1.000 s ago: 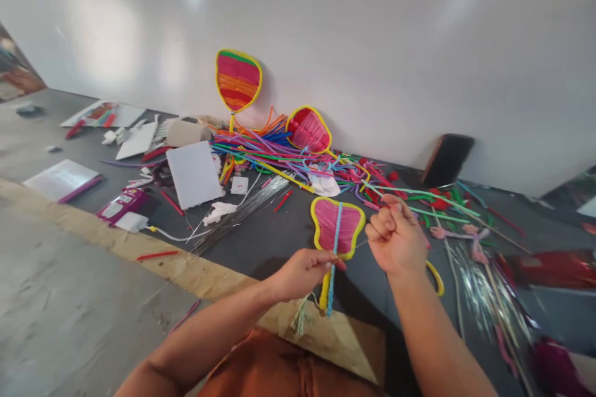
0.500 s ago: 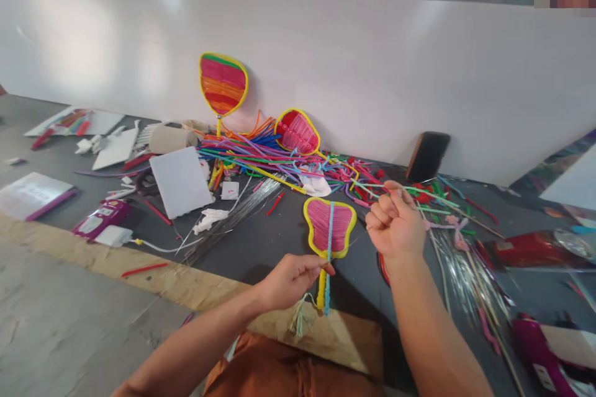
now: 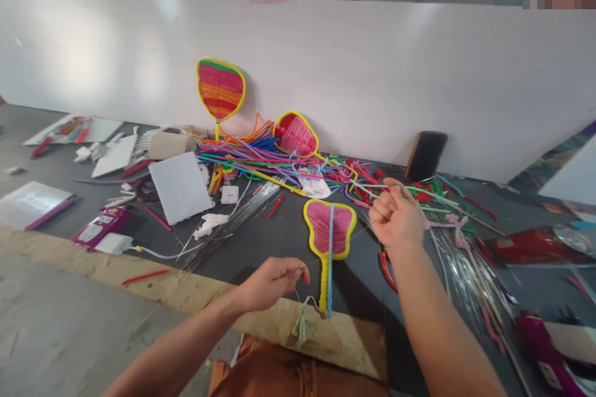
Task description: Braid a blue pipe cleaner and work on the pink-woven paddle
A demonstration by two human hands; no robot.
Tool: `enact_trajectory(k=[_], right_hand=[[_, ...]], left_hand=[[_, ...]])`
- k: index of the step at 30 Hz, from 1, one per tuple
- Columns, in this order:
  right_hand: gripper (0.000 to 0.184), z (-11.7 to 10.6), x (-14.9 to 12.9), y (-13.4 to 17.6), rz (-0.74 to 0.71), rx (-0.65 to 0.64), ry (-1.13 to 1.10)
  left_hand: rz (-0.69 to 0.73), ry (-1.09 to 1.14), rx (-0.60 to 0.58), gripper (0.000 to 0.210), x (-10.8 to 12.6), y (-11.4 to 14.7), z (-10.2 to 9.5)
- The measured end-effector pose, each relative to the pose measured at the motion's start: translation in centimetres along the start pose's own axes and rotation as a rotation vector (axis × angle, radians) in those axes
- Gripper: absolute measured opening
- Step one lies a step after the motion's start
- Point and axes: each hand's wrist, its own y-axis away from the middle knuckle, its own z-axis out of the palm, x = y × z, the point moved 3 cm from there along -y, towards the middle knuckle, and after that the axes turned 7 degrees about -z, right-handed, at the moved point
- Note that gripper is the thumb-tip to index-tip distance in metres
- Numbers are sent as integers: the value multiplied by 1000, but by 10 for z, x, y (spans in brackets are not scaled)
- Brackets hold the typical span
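A small pink fan [image 3: 319,231] with a fuzzy yellow rim and yellow handle [image 3: 324,285] lies on the dark table in front of me. Down its face and alongside the handle runs a light blue pipe cleaner [image 3: 331,260]. At the handle's foot hangs a pale green tassel [image 3: 302,324]. My left hand [image 3: 274,282] is just left of the handle, apart from it, with thumb and fingers pinched. My right hand [image 3: 398,214] is raised right of the fan, closed in a pinch. A faint thin line shows near each hand; what the fingers hold is too fine to make out.
Behind the fan lies a heap of coloured pipe cleaners [image 3: 261,158]. Two finished-looking fans, one striped [image 3: 221,90] and one pink and red [image 3: 295,134], lean by the white partition [image 3: 326,56]. A phone [image 3: 424,156] stands right; a purple glue gun [image 3: 102,226] lies left.
My left hand has let go of the fan's handle and moved left, away from it. My right hand stays raised in nearly the same place. The fan lies where it was.
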Motion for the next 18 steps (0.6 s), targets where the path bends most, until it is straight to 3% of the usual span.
enact_trajectory(k=[3, 4, 6, 8, 10, 13, 16, 18], right_hand=[[16, -10, -4, -6, 4, 46, -17], [16, -13, -5, -6, -4, 60, -17], [16, -16, -3, -6, -2, 61, -5], [18, -15, 4, -1, 35, 31, 11], [20, -9, 14, 6, 74, 11, 9], [21, 4, 24, 16, 79, 6, -17], [20, 13, 23, 19, 20, 26, -62], [18, 13, 20, 18, -19, 46, -83]], left_hand=[[-56, 9, -193, 40, -1, 10, -25], [-59, 54, -209, 48, -1, 12, -35], [-54, 152, -111, 58, 2, 10, -51], [-20, 188, -12, 55, 10, 2, -55], [13, 211, 1, 53, 20, -12, -42], [42, 197, -71, 49, 34, -38, -5], [-80, 304, -145, 45, 37, -57, 29], [-130, 339, -134, 44, 35, -62, 40]])
